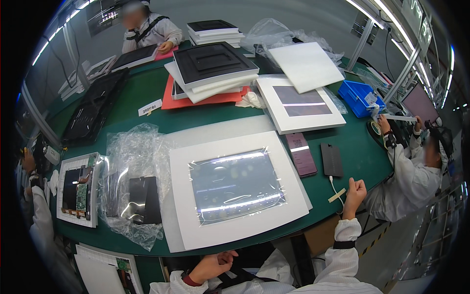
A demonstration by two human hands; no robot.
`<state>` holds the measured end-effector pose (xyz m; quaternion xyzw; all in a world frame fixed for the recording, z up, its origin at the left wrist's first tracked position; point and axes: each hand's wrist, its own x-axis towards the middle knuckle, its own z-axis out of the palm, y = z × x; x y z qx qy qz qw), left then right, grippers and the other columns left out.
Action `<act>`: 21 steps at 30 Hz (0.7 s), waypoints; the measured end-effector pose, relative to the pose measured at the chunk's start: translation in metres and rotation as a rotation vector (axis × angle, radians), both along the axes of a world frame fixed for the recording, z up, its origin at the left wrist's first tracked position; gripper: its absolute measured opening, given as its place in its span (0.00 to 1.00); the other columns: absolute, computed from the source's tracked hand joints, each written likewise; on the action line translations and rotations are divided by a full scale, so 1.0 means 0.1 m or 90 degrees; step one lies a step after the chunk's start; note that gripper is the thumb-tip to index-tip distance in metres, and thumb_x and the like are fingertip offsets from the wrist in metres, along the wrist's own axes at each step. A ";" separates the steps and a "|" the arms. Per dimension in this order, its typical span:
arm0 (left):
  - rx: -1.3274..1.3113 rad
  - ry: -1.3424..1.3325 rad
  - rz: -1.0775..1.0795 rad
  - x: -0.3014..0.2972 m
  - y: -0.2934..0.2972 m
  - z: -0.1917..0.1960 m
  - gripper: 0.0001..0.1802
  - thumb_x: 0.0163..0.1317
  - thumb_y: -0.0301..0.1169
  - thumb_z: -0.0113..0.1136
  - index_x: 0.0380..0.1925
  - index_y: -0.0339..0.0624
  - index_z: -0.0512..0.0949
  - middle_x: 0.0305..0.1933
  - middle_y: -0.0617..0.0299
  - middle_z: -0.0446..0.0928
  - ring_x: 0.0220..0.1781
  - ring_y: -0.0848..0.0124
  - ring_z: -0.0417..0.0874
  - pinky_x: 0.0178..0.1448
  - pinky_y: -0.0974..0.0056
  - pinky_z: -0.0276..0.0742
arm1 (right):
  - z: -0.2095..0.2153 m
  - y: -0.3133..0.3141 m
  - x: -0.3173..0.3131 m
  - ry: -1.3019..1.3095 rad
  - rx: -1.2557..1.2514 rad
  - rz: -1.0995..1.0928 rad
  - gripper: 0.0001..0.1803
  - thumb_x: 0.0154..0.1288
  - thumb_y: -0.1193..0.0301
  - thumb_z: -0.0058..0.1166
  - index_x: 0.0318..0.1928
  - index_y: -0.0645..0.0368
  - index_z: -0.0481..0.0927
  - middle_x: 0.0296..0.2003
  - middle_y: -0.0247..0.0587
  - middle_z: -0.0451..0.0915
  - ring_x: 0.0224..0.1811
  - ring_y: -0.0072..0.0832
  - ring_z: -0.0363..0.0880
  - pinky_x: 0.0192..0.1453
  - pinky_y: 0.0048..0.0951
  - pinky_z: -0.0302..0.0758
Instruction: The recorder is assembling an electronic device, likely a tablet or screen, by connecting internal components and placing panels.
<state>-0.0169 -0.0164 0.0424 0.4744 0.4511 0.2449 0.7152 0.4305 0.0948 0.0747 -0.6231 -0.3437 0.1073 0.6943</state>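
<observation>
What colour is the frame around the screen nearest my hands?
White, around a grey film-covered screen; the frame shows best in the head view.

Film-wrapped white-framed screen (236, 185), perhaps glass

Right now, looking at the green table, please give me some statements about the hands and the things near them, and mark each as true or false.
1. The right hand is closed in a fist beside a dark phone. True.
2. The left hand holds the white-framed panel. False: it is below the table edge, holding nothing.
3. A cable runs from the dark phone. True.
4. The blue bin sits at the table's left end. False: it is at the right.
</observation>
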 end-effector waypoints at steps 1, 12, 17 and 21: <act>0.000 0.000 0.000 0.00 0.00 0.00 0.17 0.51 0.18 0.57 0.44 0.34 0.74 0.35 0.62 0.74 0.34 0.77 0.74 0.42 0.72 0.74 | 0.00 0.00 -0.01 0.003 -0.001 0.001 0.23 0.62 0.79 0.53 0.20 0.50 0.53 0.18 0.20 0.53 0.19 0.10 0.47 0.21 0.18 0.46; -0.048 -0.010 0.019 0.03 -0.01 0.02 0.17 0.52 0.19 0.62 0.44 0.34 0.74 0.38 0.62 0.75 0.36 0.78 0.74 0.43 0.73 0.74 | -0.07 0.03 0.06 0.001 -0.001 0.000 0.23 0.62 0.79 0.53 0.20 0.51 0.53 0.18 0.21 0.53 0.20 0.11 0.48 0.23 0.18 0.47; -0.045 0.044 -0.024 0.04 0.04 0.02 0.22 0.48 0.16 0.66 0.45 0.32 0.72 0.41 0.59 0.74 0.41 0.73 0.76 0.49 0.69 0.77 | 0.00 -0.03 0.10 0.003 0.009 -0.009 0.23 0.61 0.80 0.54 0.19 0.52 0.53 0.19 0.21 0.53 0.22 0.12 0.48 0.25 0.19 0.48; -0.064 0.063 0.022 -0.07 -0.01 -0.10 0.23 0.46 0.13 0.63 0.45 0.31 0.71 0.44 0.56 0.75 0.44 0.70 0.78 0.52 0.67 0.77 | -0.04 0.03 -0.02 -0.018 -0.006 -0.010 0.23 0.60 0.79 0.56 0.19 0.52 0.54 0.18 0.20 0.53 0.21 0.11 0.48 0.24 0.19 0.48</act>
